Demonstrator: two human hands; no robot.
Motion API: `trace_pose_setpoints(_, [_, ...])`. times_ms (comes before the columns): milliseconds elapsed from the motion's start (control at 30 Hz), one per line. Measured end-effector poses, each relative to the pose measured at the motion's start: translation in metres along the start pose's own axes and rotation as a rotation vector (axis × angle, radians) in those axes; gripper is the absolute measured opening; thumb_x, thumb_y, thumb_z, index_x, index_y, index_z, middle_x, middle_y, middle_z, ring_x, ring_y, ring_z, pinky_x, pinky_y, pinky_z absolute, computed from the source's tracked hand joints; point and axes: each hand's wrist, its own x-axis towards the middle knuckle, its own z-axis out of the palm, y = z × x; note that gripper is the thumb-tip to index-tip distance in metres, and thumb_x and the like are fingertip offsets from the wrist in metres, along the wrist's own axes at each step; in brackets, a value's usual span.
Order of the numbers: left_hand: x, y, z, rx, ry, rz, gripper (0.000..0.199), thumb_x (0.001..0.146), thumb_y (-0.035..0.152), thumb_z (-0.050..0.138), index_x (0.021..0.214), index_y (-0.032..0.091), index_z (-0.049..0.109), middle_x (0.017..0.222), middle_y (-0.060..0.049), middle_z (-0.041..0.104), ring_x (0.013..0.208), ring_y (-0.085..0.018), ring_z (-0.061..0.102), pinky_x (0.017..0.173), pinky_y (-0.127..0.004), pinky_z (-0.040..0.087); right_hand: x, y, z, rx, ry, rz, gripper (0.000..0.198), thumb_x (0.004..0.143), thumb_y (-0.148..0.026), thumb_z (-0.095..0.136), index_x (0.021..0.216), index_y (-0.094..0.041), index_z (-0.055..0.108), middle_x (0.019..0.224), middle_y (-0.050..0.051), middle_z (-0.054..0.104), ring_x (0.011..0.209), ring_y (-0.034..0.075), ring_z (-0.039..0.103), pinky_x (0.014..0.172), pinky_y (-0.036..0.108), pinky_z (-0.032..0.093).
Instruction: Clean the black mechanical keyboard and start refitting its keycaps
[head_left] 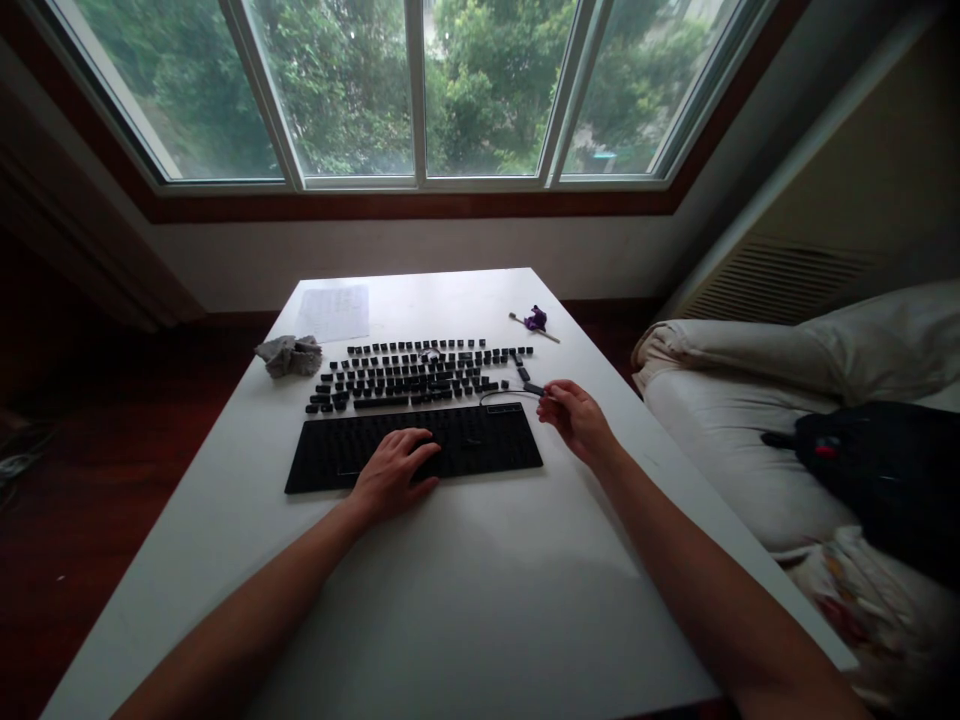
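- Bare forearms (289,590), nearest of all, reach over a white table (480,600), behind the fingers.
- Left hand (394,470): fingers loosely spread, palm down on a black keyboard base (326,450), gripping nothing; the base stretches out on both sides of these fingers.
- Right hand (574,415): fingertips pinched on a thin dark cable (510,392), which curves leftward from them to the base's far edge.
- Dark oblong piece (533,388) right at those fingertips; whether it is held, I cannot tell.
- Loose black keycaps (382,402) in rows, just beyond the left fingers.
- Crumpled grey cloth (289,356), beyond and left of the left fingers; a paper sheet (334,312) lies farther off.
- Purple item (535,319) on a thin stick (551,336), beyond the right fingers.
- Pale sofa (720,430), well to the right fingers' right.
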Motion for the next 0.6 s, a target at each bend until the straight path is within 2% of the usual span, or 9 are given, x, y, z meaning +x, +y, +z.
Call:
trace_pose_setpoints(167, [-0.003,-0.003,-0.002,-0.006,-0.006,-0.004,0.047,0.085,0.037,0.07,0.129,0.028,0.06,0.138,-0.01,0.055,0.129,-0.032,0.05,0.111,-0.053,0.041,0.045,-0.023,-0.006,-0.22,0.082,-0.191,0.037,0.079,-0.035,0.075,0.112,-0.025,0.061,0.088,0.0,0.073,0.071,0.015,0.071,0.061,0.026,0.06])
trace_pose_setpoints(267, [-0.004,-0.005,-0.001,-0.005,-0.007,-0.001,0.046,0.085,0.037,0.07,0.129,0.027,0.06,0.138,-0.01,0.055,0.129,-0.032,0.05,0.111,-0.054,0.041,0.088,-0.033,-0.013,-0.447,0.167,-0.309,0.034,0.081,-0.032,0.071,0.112,-0.021,0.063,0.085,0.003,0.073,0.072,0.016,0.071,0.06,0.026,0.059])
trace_pose_setpoints(433, [-0.003,-0.008,-0.003,-0.015,-0.005,0.005,0.049,0.084,0.037,0.071,0.131,0.029,0.059,0.138,-0.01,0.056,0.129,-0.032,0.05,0.11,-0.054,0.042,0.152,-0.032,-0.025,-0.79,0.304,-0.169,0.019,0.079,-0.016,0.07,0.097,-0.014,0.064,0.078,0.005,0.071,0.064,0.012,0.066,0.056,0.021,0.054])
trace_pose_setpoints(600, [-0.003,-0.011,-0.008,-0.026,-0.017,0.002,0.05,0.084,0.036,0.072,0.131,0.029,0.059,0.138,-0.009,0.055,0.129,-0.031,0.05,0.111,-0.053,0.041,0.187,-0.016,-0.03,-0.882,0.42,-0.062,0.015,0.079,-0.012,0.072,0.088,-0.014,0.061,0.076,0.007,0.071,0.058,0.012,0.064,0.054,0.024,0.054])
